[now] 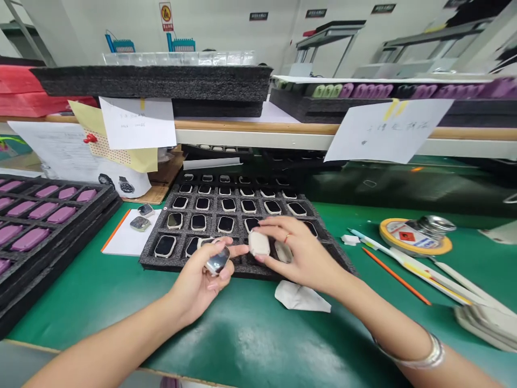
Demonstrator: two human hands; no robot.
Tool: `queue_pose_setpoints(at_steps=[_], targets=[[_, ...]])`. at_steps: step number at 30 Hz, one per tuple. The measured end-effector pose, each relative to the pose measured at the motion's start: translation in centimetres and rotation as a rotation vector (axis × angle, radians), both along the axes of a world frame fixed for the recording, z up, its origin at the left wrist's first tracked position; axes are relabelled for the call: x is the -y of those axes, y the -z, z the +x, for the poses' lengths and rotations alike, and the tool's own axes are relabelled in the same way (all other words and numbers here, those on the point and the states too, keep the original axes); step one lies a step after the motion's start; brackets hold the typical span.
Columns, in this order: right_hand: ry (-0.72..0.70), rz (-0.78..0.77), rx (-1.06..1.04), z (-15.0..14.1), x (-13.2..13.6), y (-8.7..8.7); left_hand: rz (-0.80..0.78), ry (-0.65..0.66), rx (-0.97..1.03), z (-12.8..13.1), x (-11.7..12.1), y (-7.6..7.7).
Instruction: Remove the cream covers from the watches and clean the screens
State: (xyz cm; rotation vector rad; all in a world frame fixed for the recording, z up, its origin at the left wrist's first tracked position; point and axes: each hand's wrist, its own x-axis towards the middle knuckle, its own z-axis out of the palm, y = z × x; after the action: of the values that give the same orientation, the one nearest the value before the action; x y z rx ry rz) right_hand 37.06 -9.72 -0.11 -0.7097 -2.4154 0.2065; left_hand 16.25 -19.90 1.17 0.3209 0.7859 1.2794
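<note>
My left hand (194, 291) is closed around a smartwatch case (218, 262) with a dark, glossy screen, its index finger stretched to the right. In my right hand (302, 250), thumb and fingers pinch a pale beige watch case (259, 244), its plain side towards me. Another pale piece (283, 251) shows under the right palm; I cannot tell whether it is held or lies in the tray. Both hands are over the front of a black foam tray (155, 266), where rows of smartwatch cases sit in square pockets. A crumpled white cloth (302, 297) lies below the right wrist.
Two loose watch cases (140, 223) lie by a white pad (121, 237) at left. Beyond stands a foam tray of purple cases (30, 238). To the right are a tape roll (388, 242), an orange stick (398, 276) and pen-like tools. A shelf (250, 137) crosses above.
</note>
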Motion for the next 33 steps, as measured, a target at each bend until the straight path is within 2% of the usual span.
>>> queue_pose_setpoints(at_steps=[3,8,13,16,20,22,24,27,30,33], targets=[[0.024,-0.074,0.123,1.6,-0.1,1.0,-0.019,0.020,-0.021,-0.2,0.0,-0.2],[0.114,-0.105,0.111,4.5,-1.0,0.6,0.018,0.054,-0.069,0.1,0.2,-0.4],[0.098,-0.265,0.216,5.2,-2.0,0.6,0.035,0.013,-0.094,0.3,0.3,-0.2],[0.082,-0.265,0.221,5.1,-2.3,0.0,0.045,0.017,-0.118,0.3,0.3,0.1],[0.094,-0.272,0.330,5.0,-3.0,-1.9,0.027,0.033,-0.079,0.3,0.2,0.0],[0.095,-0.263,0.334,4.4,-3.0,-3.1,0.011,0.053,-0.011,0.3,0.1,-0.2],[0.056,-0.198,0.202,3.1,-2.3,-4.3,-0.003,0.083,0.043,0.4,0.0,-0.3],[-0.135,-0.113,-0.089,0.2,0.2,-5.4,0.014,0.134,0.078,0.4,-0.1,0.1],[-0.298,-0.114,-0.146,-2.3,3.1,-5.0,0.058,0.186,0.068,0.6,0.0,0.8],[-0.334,-0.090,-0.148,-3.6,4.7,-3.8,0.084,0.197,0.076,0.7,0.0,1.3]])
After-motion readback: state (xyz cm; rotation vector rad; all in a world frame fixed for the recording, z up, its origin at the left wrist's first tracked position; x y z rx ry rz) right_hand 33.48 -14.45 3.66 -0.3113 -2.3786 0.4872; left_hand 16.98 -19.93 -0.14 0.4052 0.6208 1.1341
